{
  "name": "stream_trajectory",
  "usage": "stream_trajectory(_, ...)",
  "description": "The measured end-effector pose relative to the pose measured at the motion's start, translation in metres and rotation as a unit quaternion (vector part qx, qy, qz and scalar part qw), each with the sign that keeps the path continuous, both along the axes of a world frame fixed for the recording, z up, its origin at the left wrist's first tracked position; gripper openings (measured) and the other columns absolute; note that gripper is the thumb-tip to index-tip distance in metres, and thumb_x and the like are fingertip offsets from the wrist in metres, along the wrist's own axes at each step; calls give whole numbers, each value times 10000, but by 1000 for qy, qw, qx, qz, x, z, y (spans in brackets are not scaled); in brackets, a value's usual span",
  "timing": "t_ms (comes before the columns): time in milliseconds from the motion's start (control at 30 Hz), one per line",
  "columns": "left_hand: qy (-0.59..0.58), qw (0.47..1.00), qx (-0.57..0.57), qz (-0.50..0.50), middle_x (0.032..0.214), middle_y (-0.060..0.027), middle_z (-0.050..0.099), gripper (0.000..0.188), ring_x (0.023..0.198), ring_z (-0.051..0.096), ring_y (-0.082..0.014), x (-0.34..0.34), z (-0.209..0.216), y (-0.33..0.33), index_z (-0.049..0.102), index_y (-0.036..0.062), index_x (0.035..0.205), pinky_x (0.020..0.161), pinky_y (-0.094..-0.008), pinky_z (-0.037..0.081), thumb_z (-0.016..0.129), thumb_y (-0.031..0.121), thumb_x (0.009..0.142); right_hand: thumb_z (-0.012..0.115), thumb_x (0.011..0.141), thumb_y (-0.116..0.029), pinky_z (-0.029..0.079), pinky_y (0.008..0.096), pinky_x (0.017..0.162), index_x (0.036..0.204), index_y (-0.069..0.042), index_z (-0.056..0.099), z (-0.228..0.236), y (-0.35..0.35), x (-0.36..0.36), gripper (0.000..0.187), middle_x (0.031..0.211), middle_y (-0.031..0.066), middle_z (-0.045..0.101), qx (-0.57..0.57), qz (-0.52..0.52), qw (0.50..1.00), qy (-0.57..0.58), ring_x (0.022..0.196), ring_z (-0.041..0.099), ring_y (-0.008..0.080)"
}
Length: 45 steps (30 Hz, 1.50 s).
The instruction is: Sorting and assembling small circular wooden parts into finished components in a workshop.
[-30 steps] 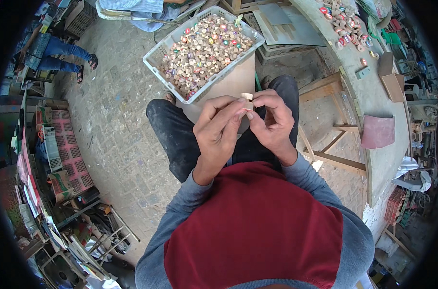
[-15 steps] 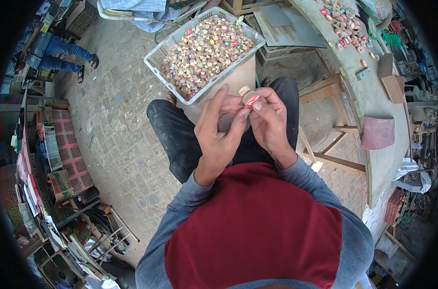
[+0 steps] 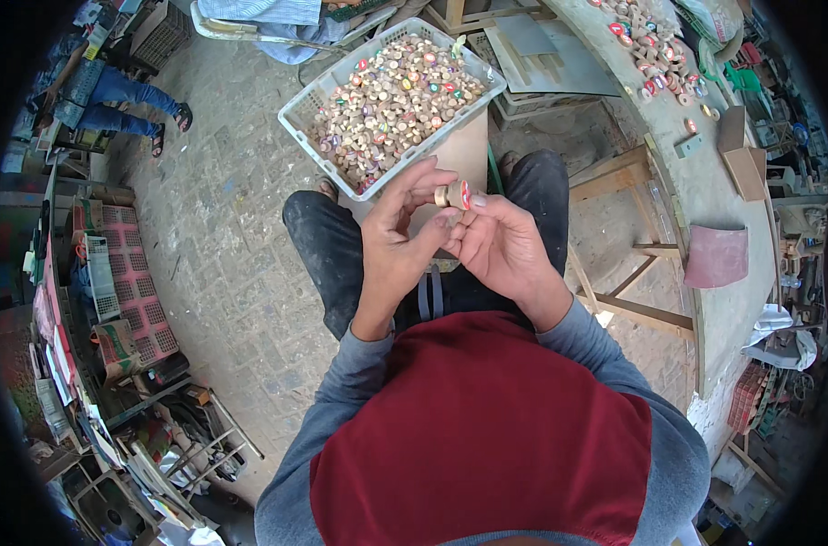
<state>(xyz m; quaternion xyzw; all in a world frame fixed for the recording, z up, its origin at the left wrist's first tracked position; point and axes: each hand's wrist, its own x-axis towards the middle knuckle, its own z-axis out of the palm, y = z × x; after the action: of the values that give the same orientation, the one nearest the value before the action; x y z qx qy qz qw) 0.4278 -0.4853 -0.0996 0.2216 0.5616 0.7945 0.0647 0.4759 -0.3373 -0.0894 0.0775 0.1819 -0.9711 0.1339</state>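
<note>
Below the basket [image 3: 316,107], both hands now pinch the wooden disc [image 3: 454,194] higher, its painted face toward three o'clock: left hand [image 3: 398,244], right hand [image 3: 500,247].

Left hand [image 3: 398,244], right hand [image 3: 505,247] pinch small wooden disc [image 3: 454,194]; crate [image 3: 297,113] ahead.

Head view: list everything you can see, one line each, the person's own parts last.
small wooden disc: one, tan with a red face, pinched between both hands
white crate: one, ahead of the knees, full of small tan wooden pieces, some with coloured faces
workbench: one, grey, right side, with more painted pieces at its far end
red sheet: one, on the workbench edge
other person's legs: blue trousers, far left
left hand: fingertips on the disc
right hand: fingertips on the disc
</note>
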Motion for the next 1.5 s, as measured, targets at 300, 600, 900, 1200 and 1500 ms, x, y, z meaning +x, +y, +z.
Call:
stream_trajectory(300, 45, 998, -22, 46, 1156, -112, 652, 484, 1061, 636, -188, 2, -1, -2, 573, -23, 1269, 968, -334, 491, 696, -60, 802, 550, 962, -184, 482, 280, 823, 1116, 13, 611, -1, 0, 0, 258, 1008, 74, 668, 107, -7, 994, 18, 858, 619, 132)
stream_trajectory(600, 93, 993, -61, 43, 1216, -178, 603, 457, 1130, 616, -215, 8, 10, -3, 488, -24, 1191, 1012, -349, 478, 687, -119, 791, 542, 990, -189, 467, 247, 775, 1073, 7, 616, -5, 1, -1, 226, 924, 45, 644, 259, -108, 958, 53, 804, 593, 96)
stream_trajectory(900, 103, 991, -61, 54, 1171, -178, 634, 404, 1083, 652, -218, 9, 0, 1, 544, -32, 1165, 972, -342, 521, 727, -51, 804, 558, 979, -144, 466, 259, 779, 1108, 18, 599, -8, 0, 2, 211, 964, 46, 640, 284, -117, 949, 76, 819, 588, 100)
stream_trajectory(1200, 132, 985, -84, 74, 1125, -139, 680, 377, 1044, 676, -207, 10, -4, 3, 588, -9, 1117, 918, -312, 532, 766, -16, 785, 605, 948, -138, 459, 239, 815, 1147, 27, 596, -7, 5, 8, 259, 978, 36, 641, 391, -143, 903, 110, 881, 575, 76)
stream_trajectory(1500, 156, 980, -124, 29, 1176, -181, 633, 417, 1122, 626, -231, 9, -5, -3, 533, -29, 1152, 991, -361, 502, 722, -97, 787, 657, 911, -73, 475, 226, 807, 1123, 22, 657, -7, 14, 10, 232, 964, 42, 677, 403, -123, 901, 106, 871, 604, 65)
